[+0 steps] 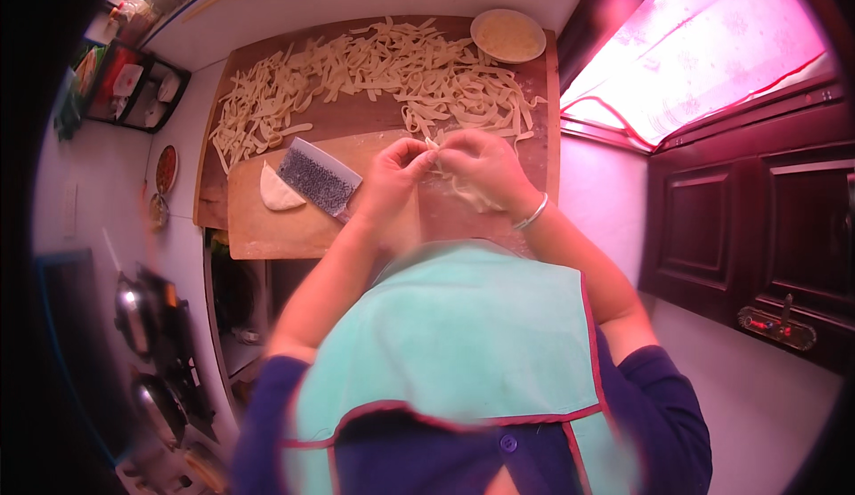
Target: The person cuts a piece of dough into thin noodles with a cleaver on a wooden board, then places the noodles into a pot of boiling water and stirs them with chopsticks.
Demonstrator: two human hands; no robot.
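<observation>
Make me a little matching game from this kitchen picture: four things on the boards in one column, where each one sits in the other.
Things:
1. cleaver
2. small bowl
3. dough scrap
4. loose noodle strips

Places:
A. far right corner of the big board
B. spread across the far half of the big board
C. flat on the lighter board, beside the left hand
D. just left of the cleaver blade

Pairs: 1-C, 2-A, 3-D, 4-B

One cleaver (318,177), one bowl (508,36), two boards (267,228) (one atop another), uncounted noodle strips (392,68)
</observation>
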